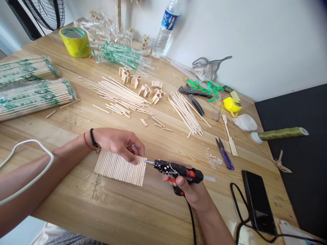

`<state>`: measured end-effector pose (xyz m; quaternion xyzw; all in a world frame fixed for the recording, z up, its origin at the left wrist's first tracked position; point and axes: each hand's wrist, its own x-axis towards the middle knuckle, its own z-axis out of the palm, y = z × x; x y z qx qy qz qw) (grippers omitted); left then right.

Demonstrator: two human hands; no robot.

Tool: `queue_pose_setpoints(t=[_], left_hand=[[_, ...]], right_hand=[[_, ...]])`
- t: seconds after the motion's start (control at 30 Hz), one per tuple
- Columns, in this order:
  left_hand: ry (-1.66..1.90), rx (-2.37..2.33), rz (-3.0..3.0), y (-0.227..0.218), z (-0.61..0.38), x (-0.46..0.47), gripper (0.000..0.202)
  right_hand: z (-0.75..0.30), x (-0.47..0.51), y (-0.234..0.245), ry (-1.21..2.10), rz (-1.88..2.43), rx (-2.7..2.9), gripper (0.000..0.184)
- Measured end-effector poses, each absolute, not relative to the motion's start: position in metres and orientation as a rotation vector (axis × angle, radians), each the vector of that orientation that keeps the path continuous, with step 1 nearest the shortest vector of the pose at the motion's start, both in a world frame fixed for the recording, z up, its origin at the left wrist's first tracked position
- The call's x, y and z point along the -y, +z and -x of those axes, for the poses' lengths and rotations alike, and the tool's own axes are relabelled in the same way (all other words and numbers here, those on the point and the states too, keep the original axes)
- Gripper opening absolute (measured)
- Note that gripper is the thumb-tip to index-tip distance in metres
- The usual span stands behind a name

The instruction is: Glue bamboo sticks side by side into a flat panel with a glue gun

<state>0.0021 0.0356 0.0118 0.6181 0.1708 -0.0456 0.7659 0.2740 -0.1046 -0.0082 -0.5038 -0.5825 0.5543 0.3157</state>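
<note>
A flat panel of short wooden sticks [116, 168] laid side by side rests on the wooden table [122, 211]. My left hand [120, 143] lies on the panel's right end, fingers curled and pressing down on the sticks near the edge. My right hand [187, 189] grips a black and orange hot glue gun [176, 169] by its handle. The gun's metal nozzle points left and touches the panel's right edge, just below my left fingertips.
Loose sticks [122, 95] and a second bundle [186, 112] lie behind. Wrapped stick packs [33, 95] sit far left, yellow tape roll [76, 41] and water bottle [166, 29] at the back. Pliers [195, 97], purple snips [224, 154], phone [258, 202] and green thread spool [281, 133] lie right.
</note>
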Motion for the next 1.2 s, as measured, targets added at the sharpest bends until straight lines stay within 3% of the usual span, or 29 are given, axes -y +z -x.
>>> queue_pose_setpoints(t=[1.2], left_hand=[[-0.127,-0.39,-1.403,0.014,-0.002,-0.042,0.015]], right_hand=[[-0.273,0.105,0.007,1.408,1.389,1.67,0.049]])
